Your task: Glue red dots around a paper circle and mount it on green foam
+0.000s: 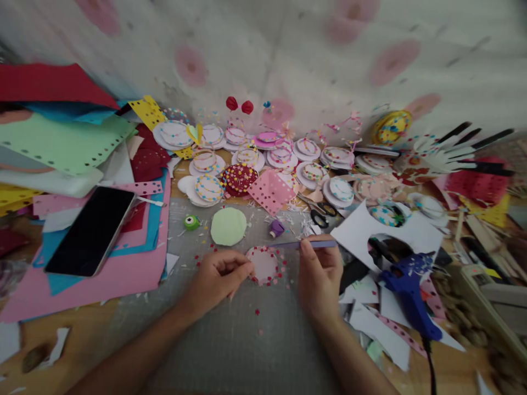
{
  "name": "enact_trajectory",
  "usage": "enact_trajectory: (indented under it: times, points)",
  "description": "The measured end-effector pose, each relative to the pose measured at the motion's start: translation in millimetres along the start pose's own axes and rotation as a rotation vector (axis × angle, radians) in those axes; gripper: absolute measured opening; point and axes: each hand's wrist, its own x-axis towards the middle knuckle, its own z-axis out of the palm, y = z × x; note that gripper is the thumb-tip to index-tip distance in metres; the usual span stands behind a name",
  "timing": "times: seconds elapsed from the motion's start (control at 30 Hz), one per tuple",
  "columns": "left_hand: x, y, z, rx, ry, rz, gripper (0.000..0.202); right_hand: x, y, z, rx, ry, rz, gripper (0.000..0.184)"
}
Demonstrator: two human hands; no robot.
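Observation:
A pale pink paper disc (263, 264) edged with small red dots lies on the grey cutting mat (230, 340). My left hand (218, 277) rests at the disc's left edge, fingers curled and pinched against it. My right hand (319, 271) sits just right of the disc and grips a thin purple stick-like tool (307, 244) that points left over the disc's top edge. Loose red dots are scattered around the disc.
A light green paper circle (228, 226), a small green punch (191, 222) and a purple punch (276, 228) lie behind the disc. A phone (93, 230) rests on coloured paper at left. Several decorated discs (247, 159), scissors (321, 211) and a blue glue gun (407, 291) crowd the back and right.

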Motion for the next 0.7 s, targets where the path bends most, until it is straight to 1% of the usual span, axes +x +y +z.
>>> enact_trajectory:
  times: [0.2, 0.33, 0.53, 0.6, 0.7]
  points:
    - [-0.2, 0.5, -0.6, 0.016, 0.005, -0.018, 0.023, 0.5, -4.4, 0.5, -0.109, -0.021, -0.095, 0.006]
    - [0.1, 1.1, -0.1, 0.028, 0.009, -0.036, 0.024, 1.2, -4.8, 0.3, -0.135, -0.033, -0.109, 0.005]
    - [-0.1, 1.6, -0.9, 0.037, 0.0, -0.005, 0.025, 1.9, -8.0, 1.8, -0.151, -0.049, -0.147, 0.004]
    - [-0.3, 1.7, -1.0, 0.044, 0.001, -0.009, 0.026, 1.8, -10.8, 2.7, -0.145, -0.075, -0.187, 0.003]
    - [-0.1, 1.7, -1.1, 0.046, -0.002, -0.024, 0.027, 1.1, -15.1, 3.6, -0.139, -0.144, -0.289, 0.004]
